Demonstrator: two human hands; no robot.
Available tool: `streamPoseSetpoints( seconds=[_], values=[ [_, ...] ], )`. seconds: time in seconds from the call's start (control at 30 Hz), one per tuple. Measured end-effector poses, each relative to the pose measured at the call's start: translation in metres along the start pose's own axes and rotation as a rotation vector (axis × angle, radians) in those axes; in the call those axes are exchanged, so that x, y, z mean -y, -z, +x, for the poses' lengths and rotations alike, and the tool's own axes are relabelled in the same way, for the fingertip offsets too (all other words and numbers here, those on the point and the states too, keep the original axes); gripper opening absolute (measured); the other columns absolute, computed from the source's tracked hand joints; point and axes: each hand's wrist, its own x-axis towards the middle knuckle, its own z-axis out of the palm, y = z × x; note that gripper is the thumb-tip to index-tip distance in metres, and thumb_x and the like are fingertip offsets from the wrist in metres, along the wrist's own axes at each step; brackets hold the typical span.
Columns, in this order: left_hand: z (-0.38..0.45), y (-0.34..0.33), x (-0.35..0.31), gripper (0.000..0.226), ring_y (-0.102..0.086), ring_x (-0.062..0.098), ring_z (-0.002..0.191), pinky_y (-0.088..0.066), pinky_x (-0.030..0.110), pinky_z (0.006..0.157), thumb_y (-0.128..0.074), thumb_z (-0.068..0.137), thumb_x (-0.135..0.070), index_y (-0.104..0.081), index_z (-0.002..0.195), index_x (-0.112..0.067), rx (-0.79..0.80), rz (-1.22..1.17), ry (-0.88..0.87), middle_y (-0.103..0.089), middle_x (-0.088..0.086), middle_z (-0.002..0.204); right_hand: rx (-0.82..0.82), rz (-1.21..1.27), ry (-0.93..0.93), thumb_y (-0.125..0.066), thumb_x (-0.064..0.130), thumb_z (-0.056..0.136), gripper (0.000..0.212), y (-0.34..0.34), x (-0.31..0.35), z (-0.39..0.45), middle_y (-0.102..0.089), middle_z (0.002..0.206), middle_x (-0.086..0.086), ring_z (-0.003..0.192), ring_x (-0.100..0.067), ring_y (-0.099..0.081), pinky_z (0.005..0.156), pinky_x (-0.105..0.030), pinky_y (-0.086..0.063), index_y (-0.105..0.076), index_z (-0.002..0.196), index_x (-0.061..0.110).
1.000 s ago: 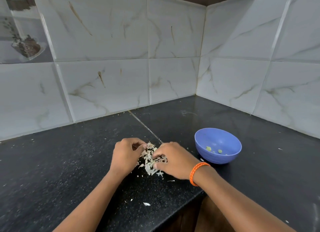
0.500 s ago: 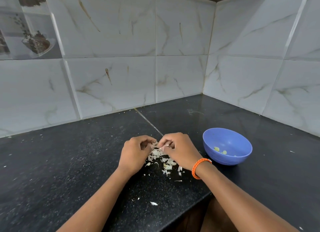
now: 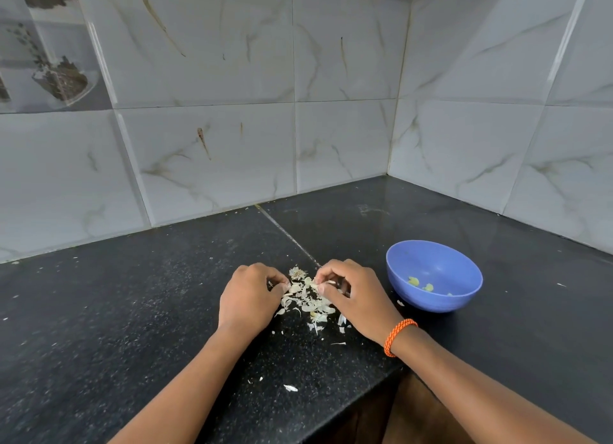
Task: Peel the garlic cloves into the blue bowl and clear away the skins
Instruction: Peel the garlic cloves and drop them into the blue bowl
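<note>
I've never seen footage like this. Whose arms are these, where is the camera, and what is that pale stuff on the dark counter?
There is no machine here: these are a person's own arms, filmed by a wide-angle camera worn on the head, looking down. The left hand and the right hand meet over a pile of garlic skins on the black counter. The right hand's fingertips pinch something small and pale, probably a clove or skin; what the curled left hand holds is hidden. To the right stands the blue bowl, with a few peeled pieces inside. An orange wristband circles the right wrist.
</note>
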Motion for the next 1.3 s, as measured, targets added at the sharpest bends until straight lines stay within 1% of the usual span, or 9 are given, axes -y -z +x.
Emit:
streamPoseSetpoints(
  seconds=[0.13,0.23,0.33,0.5,0.6,0.73,0.93,1.1,1.3],
  values=[
    [-0.002,0.004,-0.005,0.005,-0.059,0.007,0.094,-0.053,0.035,0.075,-0.076,0.097,-0.037,-0.077,0.095,-0.041,-0.042,0.078,-0.062,-0.067,-0.022,0.093,-0.018,-0.031,0.018,-0.063,0.017,0.102,0.015,-0.001,0.001,0.001,-0.062,0.099,0.016,0.089,0.000,-0.058,0.074,-0.015,-0.041,-0.066,0.102,0.032],
    [-0.004,0.004,-0.008,0.009,-0.058,0.009,0.101,-0.053,0.034,0.079,-0.076,0.097,-0.041,-0.078,0.105,-0.043,-0.035,0.124,-0.098,-0.069,-0.021,0.097,-0.022,-0.025,0.093,-0.059,0.014,0.104,0.013,-0.004,0.000,0.003,-0.061,0.107,0.015,0.100,-0.009,-0.059,0.078,-0.018,-0.043,-0.062,0.102,0.026],
    [-0.006,0.000,-0.011,0.010,-0.057,0.009,0.109,-0.048,0.031,0.082,-0.075,0.098,-0.039,-0.079,0.108,-0.040,-0.022,0.167,-0.117,-0.070,-0.020,0.104,-0.039,-0.016,0.101,-0.059,0.013,0.104,0.011,-0.004,0.000,0.005,-0.062,0.104,0.011,0.096,-0.009,-0.060,0.078,-0.015,-0.042,-0.063,0.100,0.022],
    [-0.006,-0.004,-0.013,0.004,-0.057,0.007,0.100,-0.044,0.029,0.075,-0.073,0.098,-0.032,-0.076,0.097,-0.035,-0.042,0.152,-0.099,-0.069,-0.018,0.093,-0.027,0.006,0.033,-0.063,0.016,0.102,0.012,-0.005,-0.004,0.005,-0.067,0.088,0.012,0.082,-0.009,-0.063,0.070,-0.018,-0.047,-0.065,0.101,0.028],
    [-0.006,-0.006,-0.013,0.006,-0.057,0.006,0.096,-0.044,0.028,0.071,-0.070,0.099,-0.030,-0.074,0.096,-0.034,-0.042,0.163,-0.127,-0.068,-0.017,0.092,-0.035,0.052,0.017,-0.067,0.013,0.098,0.020,-0.004,-0.005,0.005,-0.069,0.091,0.010,0.085,-0.012,-0.063,0.072,-0.022,-0.052,-0.067,0.111,0.028],
    [-0.005,-0.008,-0.010,0.009,-0.056,0.007,0.094,-0.043,0.029,0.068,-0.068,0.100,-0.027,-0.069,0.095,-0.035,-0.049,0.141,-0.135,-0.064,-0.017,0.091,-0.063,0.074,0.011,-0.066,0.004,0.095,0.029,-0.003,-0.006,0.005,-0.070,0.095,0.011,0.085,-0.013,-0.064,0.071,-0.017,-0.049,-0.069,0.112,0.027],
    [-0.003,-0.009,-0.009,0.011,-0.062,0.010,0.071,-0.056,0.041,0.063,-0.062,0.104,-0.029,-0.057,0.096,-0.035,-0.089,0.022,-0.180,-0.067,-0.014,0.082,-0.093,0.027,0.040,-0.060,0.001,0.101,0.032,-0.003,-0.007,0.006,-0.061,0.100,0.011,0.081,-0.015,-0.061,0.071,-0.028,-0.053,-0.079,0.104,0.027],
    [-0.005,-0.008,-0.012,0.011,-0.066,0.007,0.075,-0.059,0.041,0.068,-0.070,0.098,-0.030,-0.066,0.091,-0.037,-0.080,-0.029,-0.170,-0.069,-0.016,0.079,-0.069,0.022,0.024,-0.063,0.001,0.098,0.031,-0.003,-0.006,0.005,-0.063,0.099,0.012,0.089,-0.008,-0.064,0.074,-0.023,-0.052,-0.078,0.097,0.027],
    [-0.006,-0.005,-0.013,0.018,-0.069,0.002,0.073,-0.061,0.036,0.067,-0.078,0.090,-0.023,-0.069,0.093,-0.039,-0.069,-0.041,-0.129,-0.072,-0.022,0.080,-0.053,-0.005,0.017,-0.064,0.003,0.097,0.030,-0.003,-0.008,0.005,-0.066,0.100,0.012,0.090,-0.008,-0.065,0.075,-0.027,-0.055,-0.079,0.097,0.028]
  ],
)
